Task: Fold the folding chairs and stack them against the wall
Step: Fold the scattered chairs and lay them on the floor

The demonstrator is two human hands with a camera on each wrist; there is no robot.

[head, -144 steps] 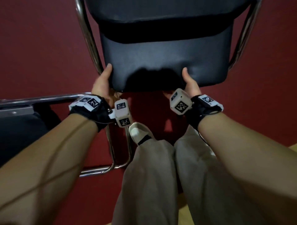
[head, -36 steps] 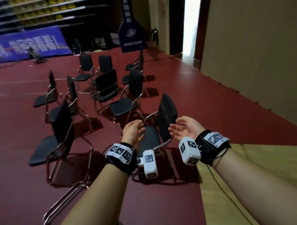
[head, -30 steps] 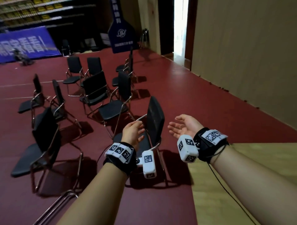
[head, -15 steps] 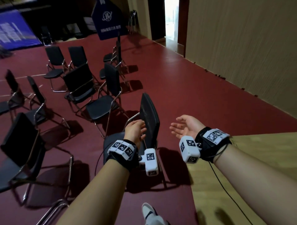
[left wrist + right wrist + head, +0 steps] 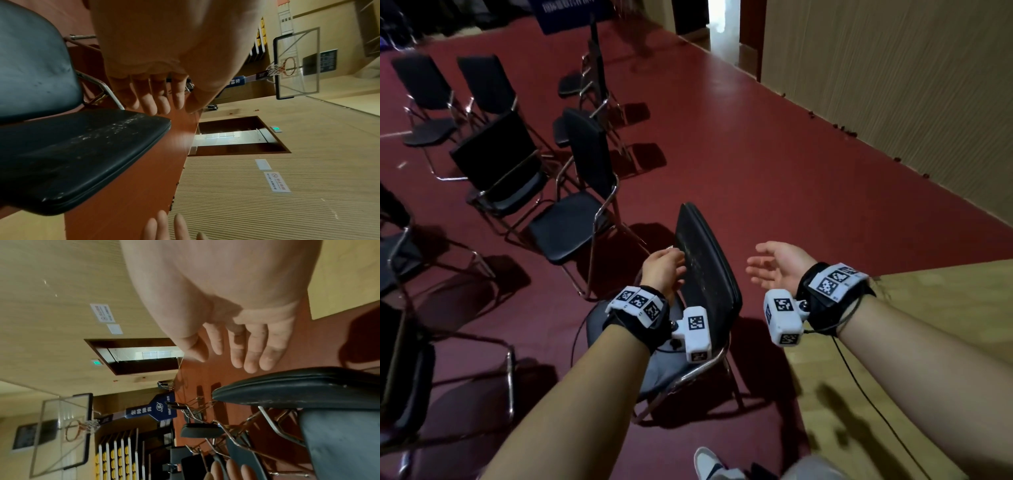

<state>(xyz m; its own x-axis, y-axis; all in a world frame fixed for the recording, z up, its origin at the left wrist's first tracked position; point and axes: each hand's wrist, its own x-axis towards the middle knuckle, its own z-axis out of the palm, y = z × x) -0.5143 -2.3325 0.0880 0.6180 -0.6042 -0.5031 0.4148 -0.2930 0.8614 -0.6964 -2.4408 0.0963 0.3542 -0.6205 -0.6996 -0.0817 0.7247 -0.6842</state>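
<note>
Half a second back the nearest chair (image 5: 702,274) stood a little further off; now its backrest top sits between both hands, larger in the head view, and the far banner has slid mostly out of the top edge. The left hand (image 5: 662,270) hangs with fingers loosely curled beside the backrest's left face, holding nothing; whether it touches I cannot tell. The right hand (image 5: 777,265) is spread, palm turned inward, just right of the backrest and apart from it. The chair stands unfolded on the red floor (image 5: 756,178), beside the wood floor strip (image 5: 928,342). A shoe (image 5: 707,462) shows below. Beyond stand more chairs (image 5: 571,192), unfolded. At right runs the ribbed wall (image 5: 911,85), with a lit doorway (image 5: 722,17) furthest off.
</note>
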